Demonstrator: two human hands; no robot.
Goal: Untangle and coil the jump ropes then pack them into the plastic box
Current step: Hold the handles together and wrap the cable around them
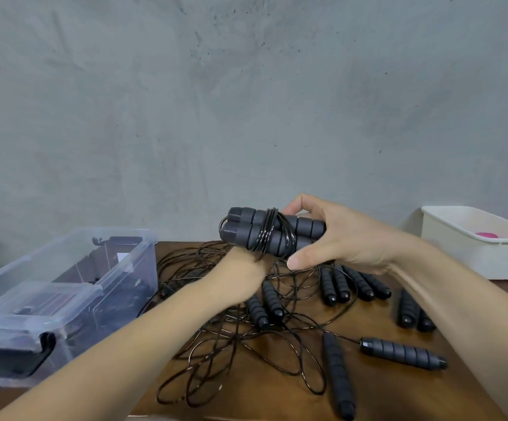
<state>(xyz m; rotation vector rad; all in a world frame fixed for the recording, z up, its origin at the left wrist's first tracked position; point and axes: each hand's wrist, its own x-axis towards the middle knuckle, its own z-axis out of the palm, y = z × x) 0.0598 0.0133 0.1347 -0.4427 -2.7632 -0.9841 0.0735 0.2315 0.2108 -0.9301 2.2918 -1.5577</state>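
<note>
The right hand [337, 235] grips two grey ribbed handles [242, 230] wrapped with black cord [265, 232]; for the left hand [243, 268] I cannot tell.

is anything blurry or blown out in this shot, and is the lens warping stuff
Head view: light is soft and even, no blown-out spots, only small glints on the loose cords; the clear plastic box and left edge look smeared; the handle bundle in the right hand is fairly sharp; wide-angle stretch swells the forearms near the bottom corners.
</note>
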